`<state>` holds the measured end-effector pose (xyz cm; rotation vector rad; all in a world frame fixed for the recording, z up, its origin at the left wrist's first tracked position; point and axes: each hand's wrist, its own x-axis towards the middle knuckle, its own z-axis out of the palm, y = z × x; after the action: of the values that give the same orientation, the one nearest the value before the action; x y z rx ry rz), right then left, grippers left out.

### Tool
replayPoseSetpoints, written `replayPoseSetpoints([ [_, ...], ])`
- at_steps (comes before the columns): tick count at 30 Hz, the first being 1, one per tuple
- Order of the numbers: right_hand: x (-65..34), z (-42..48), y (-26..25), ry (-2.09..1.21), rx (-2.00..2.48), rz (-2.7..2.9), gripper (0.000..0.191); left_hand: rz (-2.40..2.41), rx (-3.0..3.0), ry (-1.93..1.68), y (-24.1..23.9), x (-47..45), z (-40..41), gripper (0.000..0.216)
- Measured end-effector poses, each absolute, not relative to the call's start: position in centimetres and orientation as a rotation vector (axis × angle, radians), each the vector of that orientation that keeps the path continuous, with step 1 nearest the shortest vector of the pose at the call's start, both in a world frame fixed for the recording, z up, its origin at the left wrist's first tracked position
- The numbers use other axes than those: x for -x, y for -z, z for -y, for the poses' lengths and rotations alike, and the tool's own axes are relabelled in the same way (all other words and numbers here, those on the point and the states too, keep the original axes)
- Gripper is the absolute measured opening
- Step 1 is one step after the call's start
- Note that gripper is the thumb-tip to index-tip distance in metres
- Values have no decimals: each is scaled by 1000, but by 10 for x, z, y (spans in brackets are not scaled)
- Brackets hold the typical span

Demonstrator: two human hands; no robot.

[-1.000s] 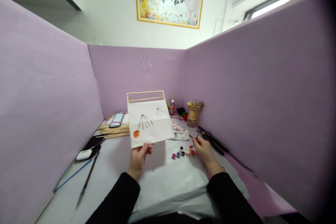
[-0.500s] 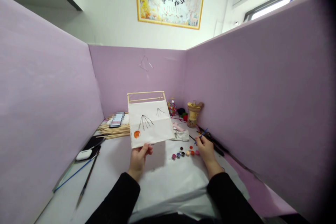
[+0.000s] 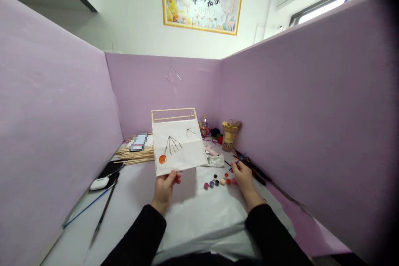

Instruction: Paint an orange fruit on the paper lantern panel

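Note:
My left hand (image 3: 164, 189) pinches the bottom edge of a white paper panel (image 3: 179, 147) fixed to a small wooden lantern frame (image 3: 173, 113), held up over the table. The panel shows black brush strokes and an orange dot. My right hand (image 3: 242, 178) is closed on a thin blue-handled paintbrush (image 3: 239, 160), its tip down by a row of several small paint pots (image 3: 220, 182) on the white paper sheet (image 3: 202, 216).
Bamboo sticks (image 3: 134, 156) lie at the back left, with a white earbud case (image 3: 99, 183) and long brushes (image 3: 102, 212) on the left. A bamboo holder (image 3: 229, 134), beads and scissors (image 3: 249, 164) sit at the back right. Purple partition walls (image 3: 46, 112) enclose the desk.
My right hand shifted slightly right and back along the paint pots, and the brush handle tilted more to the right. My left hand and the lantern stayed still.

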<state>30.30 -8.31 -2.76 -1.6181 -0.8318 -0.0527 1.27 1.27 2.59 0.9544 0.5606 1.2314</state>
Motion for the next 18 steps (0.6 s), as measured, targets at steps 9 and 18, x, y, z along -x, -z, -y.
replayPoseSetpoints([
  [9, -312, 84, 26, -84, 1324, 572, 33, -545, -973, -1218, -23, -13, -13, 29],
  [18, -297, 109, -6, -357, 987, 655, 36, -520, -964, -1171, -16, -15, -2, 35],
])
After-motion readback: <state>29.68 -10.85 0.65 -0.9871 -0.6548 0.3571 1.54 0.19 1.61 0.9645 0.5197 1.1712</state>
